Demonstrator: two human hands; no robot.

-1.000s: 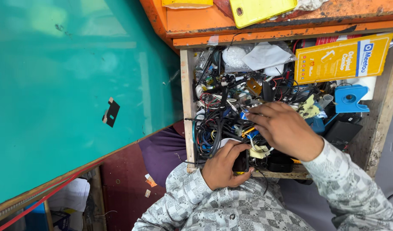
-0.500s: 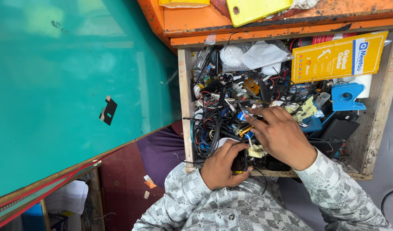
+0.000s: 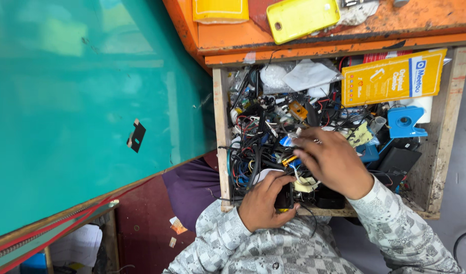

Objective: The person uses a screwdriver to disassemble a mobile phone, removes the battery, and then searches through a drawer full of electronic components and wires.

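An open wooden drawer is crammed with tangled wires and small parts. My left hand grips a small black object at the drawer's near edge. My right hand lies palm down on the wire pile in the middle of the drawer, fingers spread into the clutter next to a small orange-and-blue part. What lies under the palm is hidden. Both sleeves are grey-and-white checked.
A yellow flat package and a blue plastic part lie at the drawer's right side, with a white bag at its back. An orange worktop above carries a yellow phone cover. A teal panel fills the left.
My right hand has shifted slightly across the wire pile toward the drawer's middle. My left hand keeps its hold on the black object. The camera view has shifted slightly.
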